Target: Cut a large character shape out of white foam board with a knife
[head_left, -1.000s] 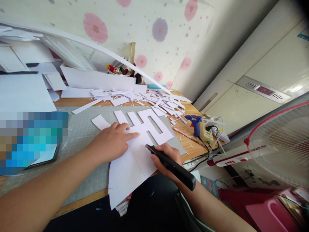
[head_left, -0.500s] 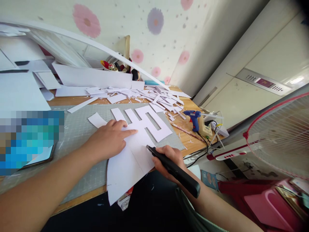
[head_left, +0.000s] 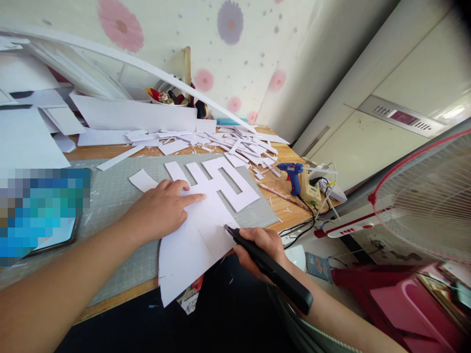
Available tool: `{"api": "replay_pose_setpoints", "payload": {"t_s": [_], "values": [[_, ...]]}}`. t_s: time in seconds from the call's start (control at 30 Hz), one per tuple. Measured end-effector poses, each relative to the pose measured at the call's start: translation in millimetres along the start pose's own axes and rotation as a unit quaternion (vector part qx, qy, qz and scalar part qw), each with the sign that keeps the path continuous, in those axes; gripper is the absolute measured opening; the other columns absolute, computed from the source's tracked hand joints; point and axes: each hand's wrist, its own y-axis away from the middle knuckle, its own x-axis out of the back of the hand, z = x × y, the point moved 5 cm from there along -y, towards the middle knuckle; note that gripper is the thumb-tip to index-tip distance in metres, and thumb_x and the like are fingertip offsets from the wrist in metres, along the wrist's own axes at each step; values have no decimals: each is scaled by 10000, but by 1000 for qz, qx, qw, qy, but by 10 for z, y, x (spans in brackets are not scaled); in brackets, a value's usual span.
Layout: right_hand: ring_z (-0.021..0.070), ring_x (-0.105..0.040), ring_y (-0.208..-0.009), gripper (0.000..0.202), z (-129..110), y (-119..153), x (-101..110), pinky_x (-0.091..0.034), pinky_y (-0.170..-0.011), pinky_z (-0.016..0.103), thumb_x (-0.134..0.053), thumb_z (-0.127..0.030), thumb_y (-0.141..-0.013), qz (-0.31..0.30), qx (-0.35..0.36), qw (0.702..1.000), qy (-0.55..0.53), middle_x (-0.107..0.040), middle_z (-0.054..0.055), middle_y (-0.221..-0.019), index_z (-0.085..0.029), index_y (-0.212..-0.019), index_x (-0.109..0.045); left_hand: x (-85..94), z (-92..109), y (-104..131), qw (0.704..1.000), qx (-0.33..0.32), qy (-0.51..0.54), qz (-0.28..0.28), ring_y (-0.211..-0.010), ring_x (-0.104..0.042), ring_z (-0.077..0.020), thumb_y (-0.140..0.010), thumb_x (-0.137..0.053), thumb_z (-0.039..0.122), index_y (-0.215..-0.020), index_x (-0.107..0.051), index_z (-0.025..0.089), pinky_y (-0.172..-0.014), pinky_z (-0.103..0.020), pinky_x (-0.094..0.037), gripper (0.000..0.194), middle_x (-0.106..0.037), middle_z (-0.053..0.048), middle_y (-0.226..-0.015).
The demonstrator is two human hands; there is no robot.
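Observation:
A white foam board sheet [head_left: 191, 245] with rectangular slots cut in its far end lies on a grey cutting mat [head_left: 121, 260], its near corner hanging past the table edge. My left hand [head_left: 162, 208] presses on the sheet, fingers spread and index finger stretched out. In my right hand [head_left: 263, 245] is a black utility knife [head_left: 272, 269], gripped like a pen, its tip at the sheet's right edge. Thin pencil lines run across the sheet near the tip. A small curved white piece [head_left: 142, 180] sits beside my left hand.
White offcuts [head_left: 246, 147] are heaped along the back of the table. A blue glue gun [head_left: 292, 176] stands by a power strip [head_left: 312, 191] at the right. A tablet [head_left: 69, 230], partly blurred out, lies on the left. A fan [head_left: 430, 196] stands at the far right.
The view has shifted slightly, moving the scene a little left. The knife tip sits slightly nearer the sheet's right edge; my left hand keeps its place on the sheet.

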Motion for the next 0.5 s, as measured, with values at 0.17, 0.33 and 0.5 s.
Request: {"api": "replay_pose_setpoints", "payload": {"t_s": [0.17,0.33,0.5], "values": [[163,-672,-574,239,-87,38,89,-522,-538,242,-630,-169,-818,-1,49,998,-28,-687,13,-702,-249,-1016,-522,-12,-15,0,1000,0,0,2,-1177,-506,-355,-813,-440,120,-1372,-553,422,-932,-491,-465,645,-527,-97,-1338],[161,-655,-563,281,-131,100,149,-555,-588,262,-618,-130,-803,11,66,997,-48,-668,11,-678,-244,-1046,-533,-50,-39,-6,1000,-2,-4,-1,-1176,-497,-344,-826,-433,129,-1376,-544,432,-956,-497,-456,637,-506,-89,-1351],[153,-595,-538,260,-119,218,155,-510,-545,263,-615,-112,-787,21,62,997,-41,-618,8,-658,-232,-1005,-538,-81,-71,-2,1000,-4,-12,12,-1184,-496,-340,-818,-433,138,-1375,-543,437,-961,-496,-458,642,-513,-85,-1338]]}}
